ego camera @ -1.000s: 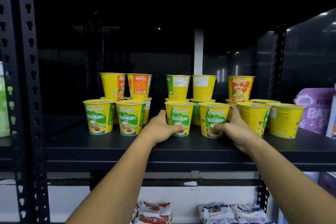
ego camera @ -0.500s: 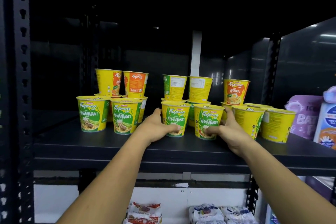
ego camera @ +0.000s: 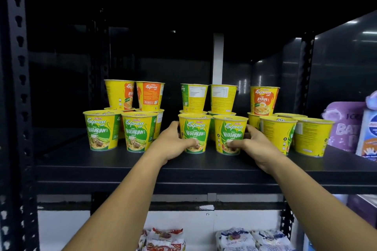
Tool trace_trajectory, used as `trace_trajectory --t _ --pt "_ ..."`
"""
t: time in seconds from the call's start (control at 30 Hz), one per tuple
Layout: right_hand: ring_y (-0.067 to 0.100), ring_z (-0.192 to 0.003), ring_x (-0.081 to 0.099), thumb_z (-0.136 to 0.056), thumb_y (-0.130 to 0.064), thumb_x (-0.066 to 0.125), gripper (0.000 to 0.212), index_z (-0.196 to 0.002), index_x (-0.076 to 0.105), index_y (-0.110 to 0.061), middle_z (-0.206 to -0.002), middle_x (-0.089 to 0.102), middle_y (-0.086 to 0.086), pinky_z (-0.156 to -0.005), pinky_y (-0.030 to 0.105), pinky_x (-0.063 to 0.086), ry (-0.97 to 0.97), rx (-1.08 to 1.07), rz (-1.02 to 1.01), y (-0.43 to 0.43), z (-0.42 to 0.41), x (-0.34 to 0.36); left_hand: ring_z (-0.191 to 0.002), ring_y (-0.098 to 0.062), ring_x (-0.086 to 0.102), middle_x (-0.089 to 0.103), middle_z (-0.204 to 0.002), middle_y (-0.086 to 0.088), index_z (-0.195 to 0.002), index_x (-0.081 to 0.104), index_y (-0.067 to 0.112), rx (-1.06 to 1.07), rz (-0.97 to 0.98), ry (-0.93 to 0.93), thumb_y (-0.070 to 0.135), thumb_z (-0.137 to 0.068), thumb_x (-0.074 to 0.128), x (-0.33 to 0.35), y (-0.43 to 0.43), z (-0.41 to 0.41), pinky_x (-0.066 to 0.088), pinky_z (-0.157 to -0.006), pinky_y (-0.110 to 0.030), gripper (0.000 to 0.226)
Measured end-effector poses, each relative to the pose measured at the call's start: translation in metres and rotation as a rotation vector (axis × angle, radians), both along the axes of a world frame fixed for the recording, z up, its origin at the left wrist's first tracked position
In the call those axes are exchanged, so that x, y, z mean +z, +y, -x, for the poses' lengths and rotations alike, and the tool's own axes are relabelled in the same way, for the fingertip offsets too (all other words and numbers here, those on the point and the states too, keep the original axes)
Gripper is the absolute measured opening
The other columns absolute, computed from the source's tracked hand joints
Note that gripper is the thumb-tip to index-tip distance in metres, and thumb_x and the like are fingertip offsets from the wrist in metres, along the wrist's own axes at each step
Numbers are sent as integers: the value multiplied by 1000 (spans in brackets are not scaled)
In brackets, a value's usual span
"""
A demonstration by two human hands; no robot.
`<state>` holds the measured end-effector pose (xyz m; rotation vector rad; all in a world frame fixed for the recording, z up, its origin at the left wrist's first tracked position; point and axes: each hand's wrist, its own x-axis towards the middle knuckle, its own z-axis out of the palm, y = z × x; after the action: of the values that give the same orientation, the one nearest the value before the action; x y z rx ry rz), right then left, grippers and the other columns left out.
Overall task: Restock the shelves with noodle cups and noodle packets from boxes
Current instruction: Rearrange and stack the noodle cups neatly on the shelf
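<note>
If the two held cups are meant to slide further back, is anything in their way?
Yes: two-high stacks of cups stand right behind both. The left hand holds the left cup, the right hand the right cup.

Yellow noodle cups (ego camera: 194, 132) with green leaf-patterned panels in front; upper cups (ego camera: 264, 100) yellow with orange panels; shelf (ego camera: 183, 167) black; packets below red-and-white (ego camera: 163, 239) and blue-and-white (ego camera: 253, 239); purple pack (ego camera: 342, 126) at right.

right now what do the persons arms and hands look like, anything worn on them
Both are bare. The left arm and right arm show no sleeves up to the picture's edge, and the left hand and right hand show no gloves, watch, bracelet or rings where visible.
</note>
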<state>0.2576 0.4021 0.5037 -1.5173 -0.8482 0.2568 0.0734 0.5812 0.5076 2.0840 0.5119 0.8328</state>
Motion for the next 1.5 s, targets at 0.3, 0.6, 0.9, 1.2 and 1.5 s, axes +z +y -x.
trace_trajectory --t 0.3,0.6,0.9,1.2,1.5 --pt "23 -106 71 -75 -3 87 64 -129 57 -23 -112 74 3 -103 49 53 -12 -8 16 1 -1 0 -104 -13 67 69 -109 9 -126 47 34 3 5 -11 32 -80 87 0 -1 2 51 -95 -35 61" --pt "23 -106 71 -77 -2 85 56 -115 56 -32 -112 74 4 -104 48 52 -28 -6 23 0 1 1 -105 -14 68 71 -113 7 -123 45 37 6 3 -6 33 -80 87 0 0 1 52 -99 -40 61" --pt "22 -107 70 -77 -6 86 56 -119 58 -31 -114 74 1 -104 49 52 -52 -25 42 2 -3 -1 -104 -15 68 70 -109 8 -123 46 36 12 7 -11 33 -80 87 0 -1 1 52 -97 -37 60" --pt "20 -109 70 -75 -8 88 71 -135 54 -27 -117 73 0 -104 49 52 -60 -59 73 4 -5 -2 -104 -13 67 71 -114 7 -126 48 35 16 -6 -3 33 -81 86 2 -3 3 52 -95 -35 58" --pt "22 -110 64 -83 -3 76 72 -145 44 -21 -122 62 2 -99 47 55 -71 -209 5 -4 7 1 -76 -15 60 64 -83 3 -88 58 18 437 -340 -81 70 -78 73 7 -17 11 43 -59 -32 55"
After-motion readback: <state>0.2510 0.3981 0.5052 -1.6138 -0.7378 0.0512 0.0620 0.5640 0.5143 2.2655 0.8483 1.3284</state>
